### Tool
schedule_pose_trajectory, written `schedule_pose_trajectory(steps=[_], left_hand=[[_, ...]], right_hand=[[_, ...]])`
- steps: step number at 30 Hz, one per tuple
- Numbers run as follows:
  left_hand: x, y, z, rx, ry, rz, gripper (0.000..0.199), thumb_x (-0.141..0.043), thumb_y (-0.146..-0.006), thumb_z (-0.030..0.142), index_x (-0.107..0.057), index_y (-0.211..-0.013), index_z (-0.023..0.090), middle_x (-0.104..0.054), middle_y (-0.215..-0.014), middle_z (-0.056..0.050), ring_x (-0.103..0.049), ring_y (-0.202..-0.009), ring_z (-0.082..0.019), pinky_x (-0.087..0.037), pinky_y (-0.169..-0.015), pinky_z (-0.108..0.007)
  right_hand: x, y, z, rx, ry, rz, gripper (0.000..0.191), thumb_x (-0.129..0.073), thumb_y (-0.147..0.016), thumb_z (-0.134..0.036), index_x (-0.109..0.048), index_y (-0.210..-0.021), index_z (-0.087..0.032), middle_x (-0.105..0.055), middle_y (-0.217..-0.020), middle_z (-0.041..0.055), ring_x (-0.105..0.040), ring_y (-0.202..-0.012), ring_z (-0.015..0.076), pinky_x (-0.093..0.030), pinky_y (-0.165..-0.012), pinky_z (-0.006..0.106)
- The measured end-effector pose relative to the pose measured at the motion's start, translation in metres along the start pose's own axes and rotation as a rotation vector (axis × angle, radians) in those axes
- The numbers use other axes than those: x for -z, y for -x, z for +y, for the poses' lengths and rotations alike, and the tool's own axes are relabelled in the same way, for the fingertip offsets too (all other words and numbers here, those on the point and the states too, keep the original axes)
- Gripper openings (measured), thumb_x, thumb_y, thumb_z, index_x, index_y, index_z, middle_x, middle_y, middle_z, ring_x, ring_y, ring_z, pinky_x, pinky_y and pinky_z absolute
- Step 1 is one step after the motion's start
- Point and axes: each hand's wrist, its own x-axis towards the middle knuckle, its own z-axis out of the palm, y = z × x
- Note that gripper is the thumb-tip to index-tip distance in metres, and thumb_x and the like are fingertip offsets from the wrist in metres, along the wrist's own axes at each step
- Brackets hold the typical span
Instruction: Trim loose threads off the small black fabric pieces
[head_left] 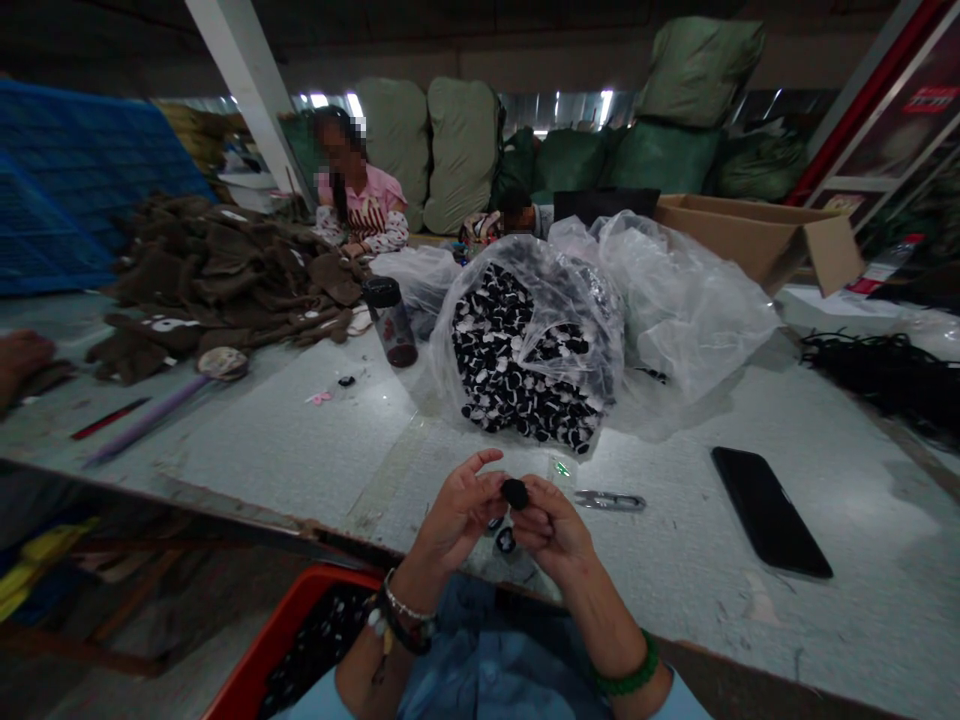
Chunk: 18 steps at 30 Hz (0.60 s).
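Nearer us than the clear bag (600, 315) of black-and-white pieces (495, 350), our left hand (454, 512) and right hand (556, 526) jointly pinch a small black piece (514, 493).

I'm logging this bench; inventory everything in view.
Piece: one, black, in hands
Bagged pieces: many, black-white, centre
Snips: one, silver, centre
Phone: one, black, right
Tumbler: one, dark, centre
Cloth heap: one, brown, left
Stick: one, purple, left
Crate: at least one, blue, left
Carton: one, brown, right
Cords: several, black, right
Sacks: several, green, back
Bin: one, orange, below
Table: one, pale, centre
People: three, mixed, back and left
Left hand: one, bare, centre
Right hand: one, bare, centre
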Motion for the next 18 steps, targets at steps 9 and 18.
schedule_pose_trajectory(steps=[9, 18], left_hand=[[0.011, -0.001, -0.008, 0.123, 0.079, 0.048, 0.041, -0.066, -0.057, 0.011, -0.044, -0.091, 0.015, -0.048, -0.052, 0.006, -0.042, -0.04, -0.003, -0.029, -0.039, -0.013], [0.006, 0.001, -0.008, -0.019, 0.018, -0.041, 0.04, -0.062, -0.061, 0.011, -0.044, -0.095, 0.018, -0.056, -0.068, 0.001, -0.052, -0.056, -0.007, -0.037, -0.052, -0.017]], right_hand=[[-0.001, 0.003, 0.016, -0.018, -0.233, -0.058, 0.011, -0.057, -0.069, -0.015, -0.048, -0.064, -0.013, -0.029, -0.041, -0.0103, -0.014, -0.032, -0.0005, -0.016, -0.029, 0.008], [-0.001, 0.001, 0.011, 0.013, -0.295, -0.022, 0.01, -0.055, -0.07, -0.016, -0.047, -0.064, -0.012, -0.03, -0.042, -0.0103, -0.016, -0.032, -0.0003, -0.017, -0.028, 0.008]])
